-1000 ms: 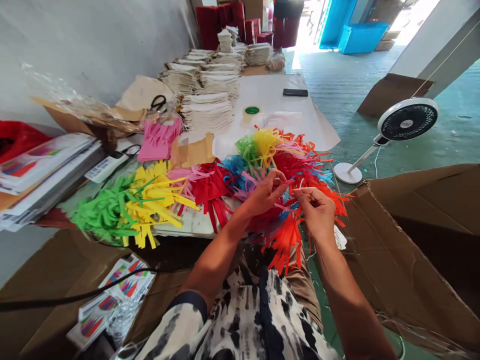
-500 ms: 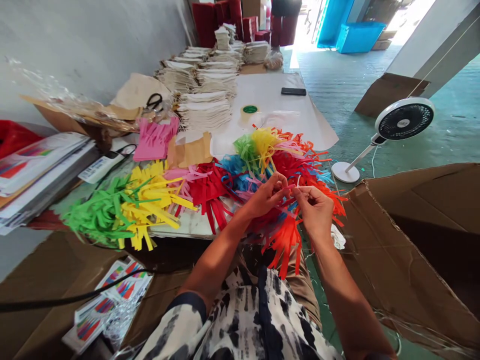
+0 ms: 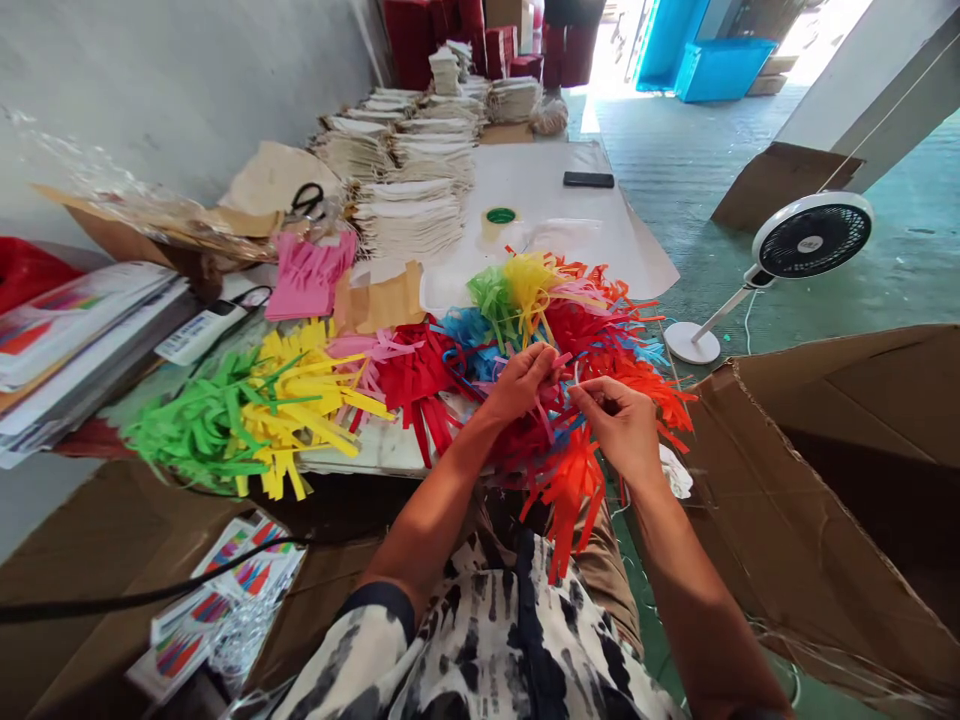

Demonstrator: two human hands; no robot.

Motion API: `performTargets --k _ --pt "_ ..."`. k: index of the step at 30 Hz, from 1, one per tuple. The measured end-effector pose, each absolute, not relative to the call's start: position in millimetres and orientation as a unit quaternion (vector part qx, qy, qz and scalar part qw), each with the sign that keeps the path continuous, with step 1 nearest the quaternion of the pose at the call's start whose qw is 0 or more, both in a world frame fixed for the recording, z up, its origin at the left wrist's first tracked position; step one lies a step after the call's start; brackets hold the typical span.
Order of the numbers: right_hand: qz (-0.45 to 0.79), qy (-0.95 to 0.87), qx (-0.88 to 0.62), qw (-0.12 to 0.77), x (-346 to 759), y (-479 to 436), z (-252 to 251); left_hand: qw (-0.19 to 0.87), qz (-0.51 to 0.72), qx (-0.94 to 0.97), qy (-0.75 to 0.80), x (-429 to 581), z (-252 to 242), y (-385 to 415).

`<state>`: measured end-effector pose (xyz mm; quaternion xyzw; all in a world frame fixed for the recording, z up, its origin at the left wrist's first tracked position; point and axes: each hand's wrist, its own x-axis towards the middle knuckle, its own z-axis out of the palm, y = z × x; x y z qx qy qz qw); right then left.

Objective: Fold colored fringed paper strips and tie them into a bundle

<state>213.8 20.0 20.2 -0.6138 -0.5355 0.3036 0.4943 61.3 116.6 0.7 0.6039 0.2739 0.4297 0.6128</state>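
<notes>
My left hand [image 3: 527, 382] is closed on the twisted top of a pinkish-red paper tassel [image 3: 562, 364], above the table's front edge. Just to its right, my right hand [image 3: 621, 420] pinches a thin white string [image 3: 576, 372] between thumb and fingertips. The two hands are a small gap apart. Below them hangs an orange-red paper tassel [image 3: 571, 485] over my lap. Behind the hands lies a heap of fringed tassels, among them a green one [image 3: 492, 300], a yellow one [image 3: 531, 285] and a blue one [image 3: 466, 340]. Where the string runs behind the fingers is hidden.
Green tassels [image 3: 199, 425], yellow tassels [image 3: 304, 390] and red tassels [image 3: 412, 380] lie at the left. Further back are tape [image 3: 496, 222], a phone [image 3: 589, 180], scissors [image 3: 307, 200] and stacked white bundles [image 3: 411, 225]. A fan [image 3: 810, 245] and an open cardboard box [image 3: 757, 470] stand right.
My hands have moved apart slightly, the left one a little to the left and the right one slightly lower and left. The orange-red tassel hangs a bit lower.
</notes>
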Motion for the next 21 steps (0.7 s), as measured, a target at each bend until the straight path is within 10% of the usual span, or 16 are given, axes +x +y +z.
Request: performTargets --k 21 --pt "0.31 -0.549 -0.629 0.455 217 25 22 0.612 0.382 0.651 0.236 55 10 105"
